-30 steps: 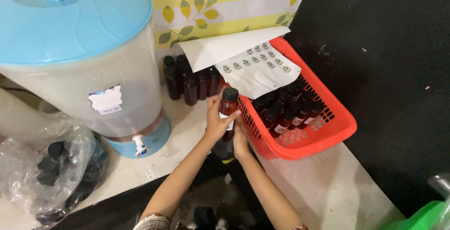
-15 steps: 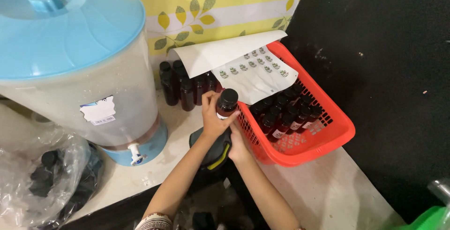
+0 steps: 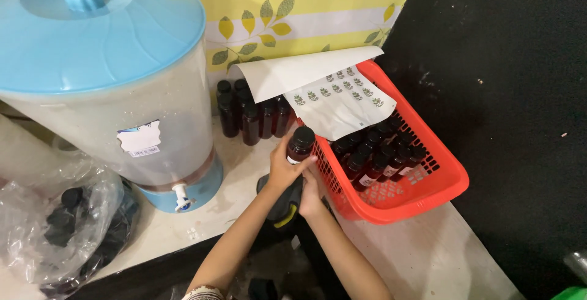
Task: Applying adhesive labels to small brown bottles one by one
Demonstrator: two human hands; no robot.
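Head view: both hands meet at the near left corner of the red basket (image 3: 422,196), at the counter's edge. The left hand (image 3: 282,168) is wrapped around a dark capped bottle (image 3: 300,145), fingers closed on its body, holding it upright. The right hand (image 3: 310,191) sits just below and against the left, cupped under the bottle's base; its grip is partly hidden.

Status: the basket already holds rows of capped dark bottles (image 3: 379,153), several showing small labels. A curled sticker sheet (image 3: 333,92) lies across the basket's far rim, with many stickers unused. A further cluster of capped bottles (image 3: 254,113) stands on the counter (image 3: 428,257) at the far wall, right of the large blue-lidded dispenser (image 3: 104,86). Judged from this, work is partway complete.
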